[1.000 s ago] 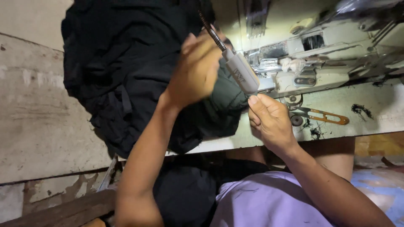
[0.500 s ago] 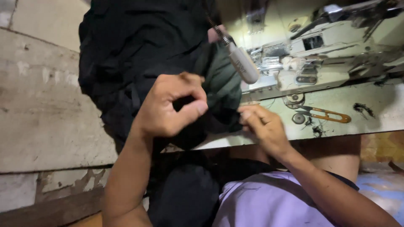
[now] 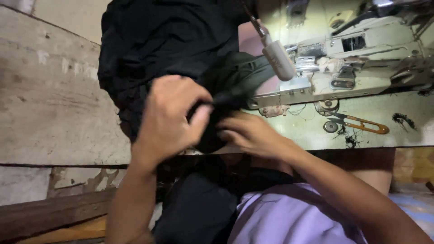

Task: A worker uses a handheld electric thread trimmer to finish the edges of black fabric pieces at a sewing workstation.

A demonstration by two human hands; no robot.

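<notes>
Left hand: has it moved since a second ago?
Yes. The left hand has dropped from beside the grey handle at the sewing machine down onto the black fabric, near the table's front edge.

left hand point(image 3: 169, 115) curled, pinching | right hand point(image 3: 251, 133) fingers bent, gripping

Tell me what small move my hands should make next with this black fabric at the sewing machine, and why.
Probably slide the pinched fold toward the sewing machine. The left hand and right hand both grip a bunched edge of the black fabric at the table's near edge, short of the machine's head, so it likely needs flattening and feeding in.
</notes>
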